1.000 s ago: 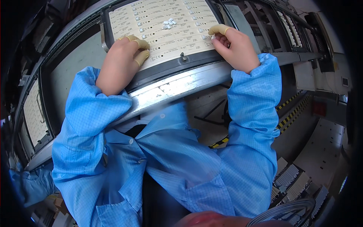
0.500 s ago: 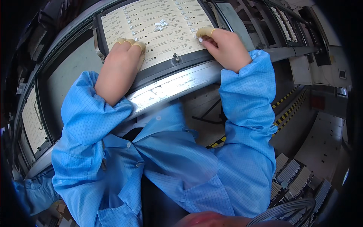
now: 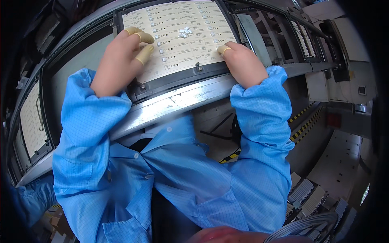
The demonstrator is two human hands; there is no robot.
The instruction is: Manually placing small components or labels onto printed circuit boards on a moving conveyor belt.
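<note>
A pale printed panel (image 3: 180, 67) lies in a dark frame (image 3: 174, 84) in front of me, with columns of small white connectors (image 3: 162, 51) along it. Over its left edge hovers my left hand (image 3: 121, 58), open, with yellowish finger cots on its thumb and fingers and nothing visible in them. My right hand (image 3: 245, 65) is closed at the panel's right side, a cotted fingertip down near the right column. Whatever its fingers hold, if anything, is hidden. Between the hands sits a loose pile of white connectors (image 3: 185, 32).
A bright metal rail (image 3: 174, 103) runs along the near side of the frame. Another pale panel (image 3: 34, 121) lies far left. At lower right are racks of ridged white parts (image 3: 312, 200). A blue sleeve (image 3: 36, 198) shows at lower left.
My left hand has lifted and opened away from the panel's left connectors. The panel sits farther right in view. The white connector seen at my right fingertips is now hidden from sight.
</note>
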